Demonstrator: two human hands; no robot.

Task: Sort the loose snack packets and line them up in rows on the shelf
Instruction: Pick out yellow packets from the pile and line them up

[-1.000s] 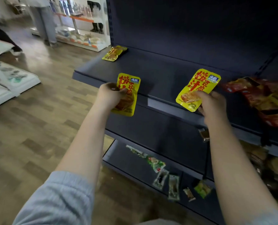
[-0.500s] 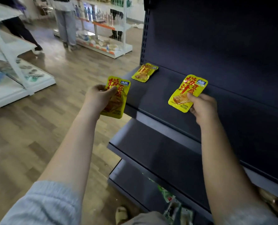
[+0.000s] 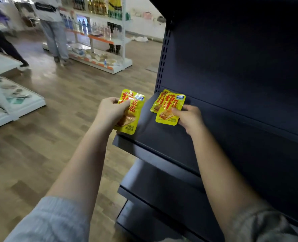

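Packets, one per hand: my right hand (image 3: pixel 188 117) pinches a yellow tofu packet (image 3: pixel 171 109) by its lower corner, over the dark shelf (image 3: pixel 162 137) and overlapping the shelved packet (image 3: pixel 157 103) at the back-left corner, likely to start a row there. My left hand (image 3: pixel 110 110) grips a matching packet (image 3: pixel 130 113) off the shelf's end, held ready as next in line

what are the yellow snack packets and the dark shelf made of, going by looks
Yellow snack packets: seemingly thin glossy plastic or foil film; light glints off the printed faces and they bend in the right hand and left hand.
Dark shelf: likely painted sheet metal, matte dark blue; thin folded front edge, slotted upright at the back.
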